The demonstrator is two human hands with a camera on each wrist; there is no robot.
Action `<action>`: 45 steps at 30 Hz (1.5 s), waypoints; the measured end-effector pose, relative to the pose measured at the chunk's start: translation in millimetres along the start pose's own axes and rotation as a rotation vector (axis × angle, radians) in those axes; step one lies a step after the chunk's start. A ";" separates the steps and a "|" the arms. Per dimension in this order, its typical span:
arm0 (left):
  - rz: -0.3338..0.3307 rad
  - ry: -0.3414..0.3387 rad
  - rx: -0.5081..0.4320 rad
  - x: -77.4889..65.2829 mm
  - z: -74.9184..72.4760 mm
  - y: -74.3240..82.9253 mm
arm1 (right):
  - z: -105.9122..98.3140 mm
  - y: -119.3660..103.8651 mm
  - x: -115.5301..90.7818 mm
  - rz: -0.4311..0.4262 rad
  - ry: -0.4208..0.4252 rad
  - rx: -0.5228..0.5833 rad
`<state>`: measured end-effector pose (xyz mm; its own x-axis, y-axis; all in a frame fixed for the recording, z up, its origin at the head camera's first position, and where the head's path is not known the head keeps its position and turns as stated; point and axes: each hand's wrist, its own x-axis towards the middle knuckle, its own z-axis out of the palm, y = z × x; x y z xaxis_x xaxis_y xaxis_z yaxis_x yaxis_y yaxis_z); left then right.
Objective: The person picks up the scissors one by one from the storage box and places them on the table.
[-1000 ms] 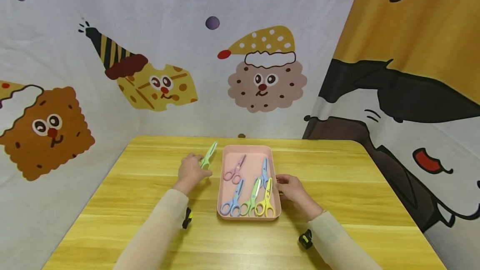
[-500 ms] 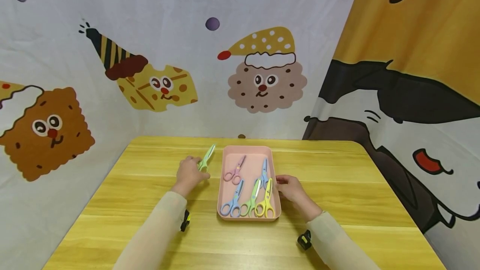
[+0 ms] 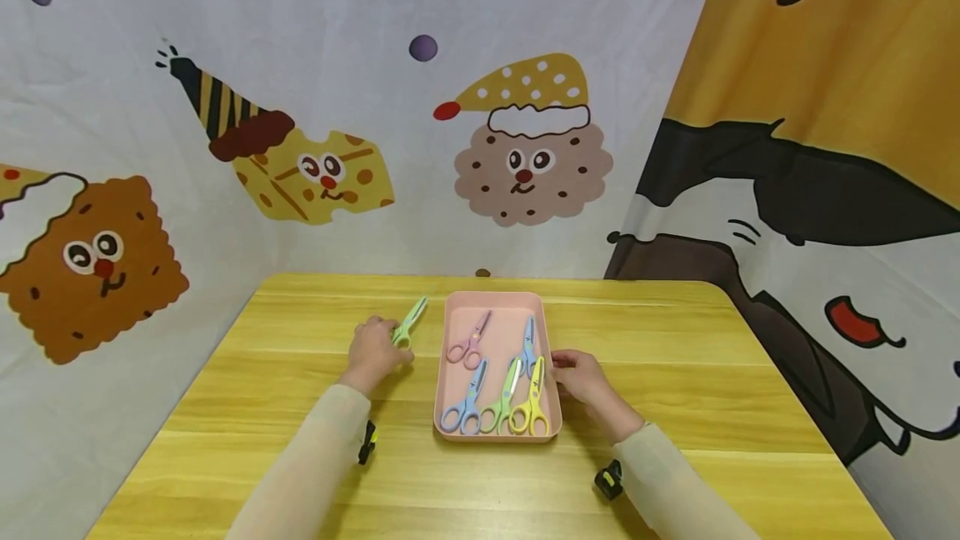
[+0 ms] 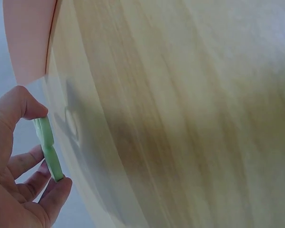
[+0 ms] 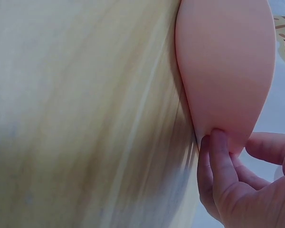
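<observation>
Left hand (image 3: 371,354): a pinch grip on the handle end of light-green, plastic-handled scissors (image 3: 409,324), the thumb on one edge and the fingers curled to the opposite one. The blades, closed together, project beyond this grip, away from the person and obliquely towards the tray; holding by the loops presumably spares the fingers the edges. A shadow set apart from the scissors suggests that they are raised above the yellow, wood-grained table (image 3: 652,357).

Right hand (image 3: 588,382): grasping the long side wall of a shallow, rectangular, pale-pink tray (image 3: 510,328), with fingers against the outer face and thumb at the rim (whether the thumb hooks over it cannot be told), apparently to steady it.

The tray lies between the two grips, just right of the left one. Farthest from the right grip along the tray's left side are small pink scissors (image 3: 474,340) and, nearer the person, blue-handled scissors (image 3: 471,398). Closer to that grip lie a second blue pair (image 3: 529,342), a green pair (image 3: 507,394) and yellow scissors (image 3: 535,394). All point their blades away from the person, perhaps so that the loops come first to hand.
</observation>
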<state>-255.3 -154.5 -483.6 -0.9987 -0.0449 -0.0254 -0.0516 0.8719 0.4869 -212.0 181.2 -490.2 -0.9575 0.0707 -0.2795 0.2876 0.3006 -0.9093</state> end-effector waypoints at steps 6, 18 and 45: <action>-0.003 -0.021 0.014 1.3 3.3 -2.6 | 0.3 0.3 0.9 0.004 -0.006 0.006; -0.010 -0.036 0.032 1.8 4.7 -1.8 | 1.2 -0.1 1.4 0.018 -0.022 0.031; -0.018 -0.064 0.016 3.2 8.7 -4.9 | 1.2 2.3 3.6 0.017 -0.027 0.026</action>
<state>-258.3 -154.7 -493.7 -0.9955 -0.0297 -0.0901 -0.0689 0.8790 0.4718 -214.7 181.1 -493.6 -0.9517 0.0497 -0.3028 0.3045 0.2751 -0.9119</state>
